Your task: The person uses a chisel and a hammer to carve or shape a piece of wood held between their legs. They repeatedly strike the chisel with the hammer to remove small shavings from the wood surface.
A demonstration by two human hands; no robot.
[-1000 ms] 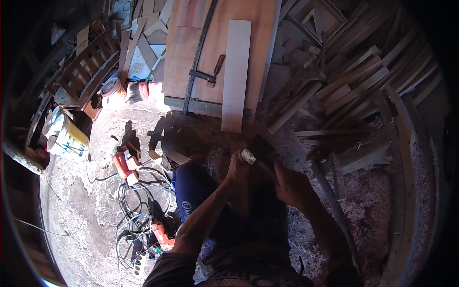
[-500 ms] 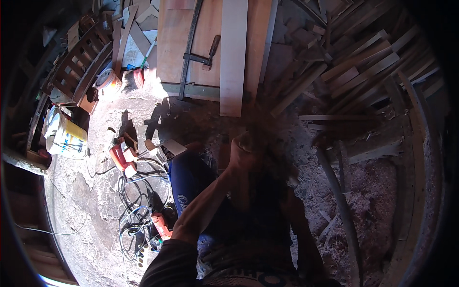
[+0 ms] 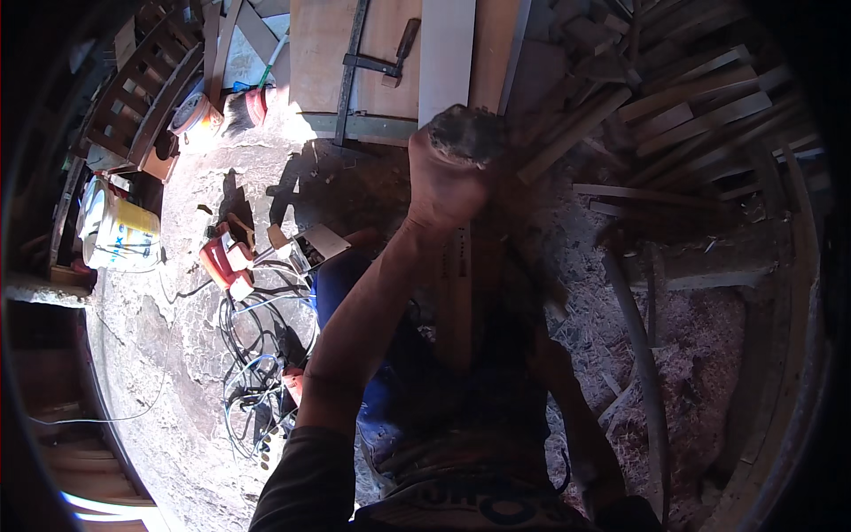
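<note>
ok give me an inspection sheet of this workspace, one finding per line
Surface: floor cracked, sunlit at left; shavings at right
Job's things: dark rough object, kind unclear; wooden strip between the legs
Clutter: red tool and white-and-yellow bucket at left
Hands: left hand closed on the dark rough object; right hand in shadow, grip unclear
Cables: cables tangled on the floor at left
Surroundings: clamp and pale plank on a board ahead; woodpile at right

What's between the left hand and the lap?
In the head view, a narrow wooden piece shows below the left hand, running toward the dark-clothed lap; shadow hides more.
</note>
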